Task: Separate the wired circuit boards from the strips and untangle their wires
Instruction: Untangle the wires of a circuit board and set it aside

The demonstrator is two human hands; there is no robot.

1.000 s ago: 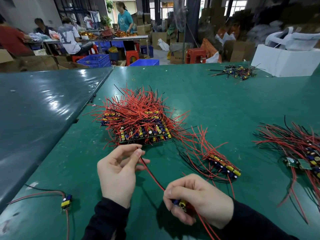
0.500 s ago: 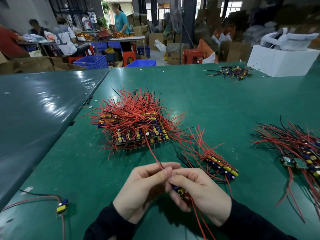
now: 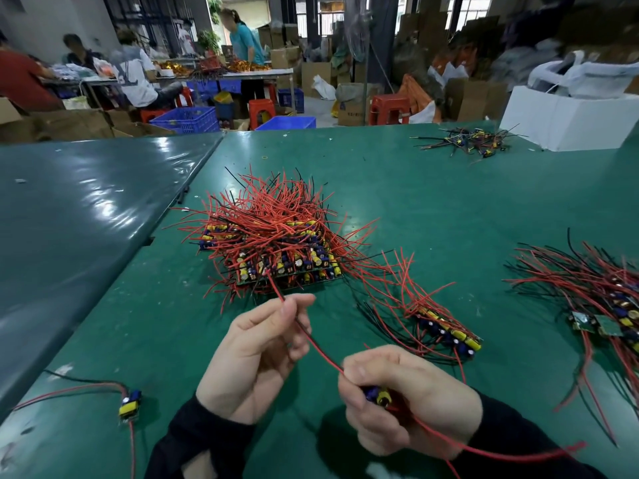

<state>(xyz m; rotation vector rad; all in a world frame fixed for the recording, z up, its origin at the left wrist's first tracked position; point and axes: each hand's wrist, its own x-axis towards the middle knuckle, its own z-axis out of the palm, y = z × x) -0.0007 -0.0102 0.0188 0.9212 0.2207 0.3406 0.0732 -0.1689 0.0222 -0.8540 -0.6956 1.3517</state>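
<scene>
Piled at mid-counter [image 3: 432,202]: board stack [image 3: 276,250]. Just right of it, nearer: one strip [image 3: 446,331]. Far right edge: another wired heap [image 3: 594,299]. Near left: single board [image 3: 129,404]. Back right: small pile [image 3: 472,141], beside box [image 3: 567,122].

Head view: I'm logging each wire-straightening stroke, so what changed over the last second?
The left hand, which met the right hand half a second ago, has slid up and away along the thin red wire, pinching it straight. The right hand still grips the small blue-and-yellow circuit board. The big red-wired pile of boards on the green table stayed put.
</scene>
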